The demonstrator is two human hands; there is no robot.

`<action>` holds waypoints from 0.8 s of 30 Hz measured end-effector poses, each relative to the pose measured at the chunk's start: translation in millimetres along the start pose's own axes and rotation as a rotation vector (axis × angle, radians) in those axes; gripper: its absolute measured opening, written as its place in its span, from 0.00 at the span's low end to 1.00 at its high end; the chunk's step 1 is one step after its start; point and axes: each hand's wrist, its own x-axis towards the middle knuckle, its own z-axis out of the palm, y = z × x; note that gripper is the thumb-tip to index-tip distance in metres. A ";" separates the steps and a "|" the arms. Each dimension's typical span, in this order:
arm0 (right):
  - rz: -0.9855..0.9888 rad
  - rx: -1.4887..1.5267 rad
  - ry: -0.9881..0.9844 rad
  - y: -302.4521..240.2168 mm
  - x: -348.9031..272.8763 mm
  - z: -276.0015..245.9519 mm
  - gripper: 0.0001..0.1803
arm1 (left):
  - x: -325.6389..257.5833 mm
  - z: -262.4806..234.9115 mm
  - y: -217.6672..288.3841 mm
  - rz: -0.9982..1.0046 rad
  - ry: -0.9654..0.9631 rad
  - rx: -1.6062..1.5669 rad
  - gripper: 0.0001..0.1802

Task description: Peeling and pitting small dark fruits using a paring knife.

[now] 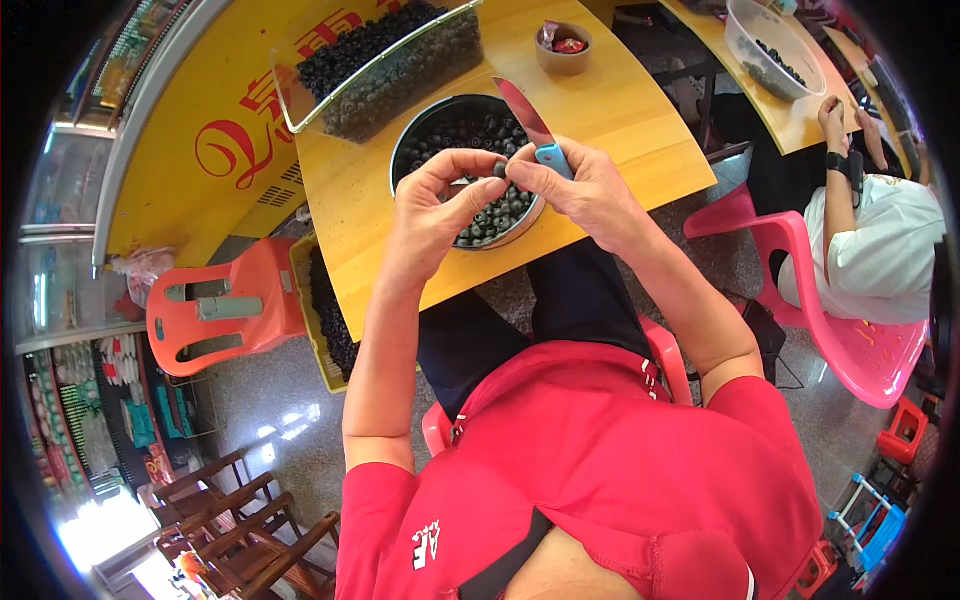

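Note:
Above the table edge my two hands meet, fingertips almost touching. My left hand [440, 205] is closed in a pinch on a small dark round piece [500, 170], berry-like or nut-like; its kind cannot be made out. In my right hand [585, 190] is a knife [525, 110] with a blue handle, its blade pointing up and to the left. The right thumb and forefinger reach the small piece too. Directly below stands a round metal bowl [396, 150] holding many similar dark round pieces [490, 220], partly hidden by my hands.
On the wooden table [640, 140] are a clear bin [400, 75] of dark pieces and a brown cup [563, 50] with wrappers. A yellow crate [318, 340] stands beside an orange chair [230, 305]. At right, another person [870, 230] sits on a pink chair [850, 350] near a tub [770, 55].

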 end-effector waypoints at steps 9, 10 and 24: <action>0.106 0.127 -0.013 -3.6 1.6 5.4 0.14 | -11.1 8.0 -16.7 0.252 0.119 0.156 0.15; 0.161 0.152 -0.005 -2.7 1.7 4.7 0.14 | -12.4 9.3 -16.2 0.241 0.125 0.083 0.15; 0.105 0.046 -0.002 -5.8 0.8 11.4 0.12 | -21.8 22.7 -31.0 0.123 0.313 -0.171 0.15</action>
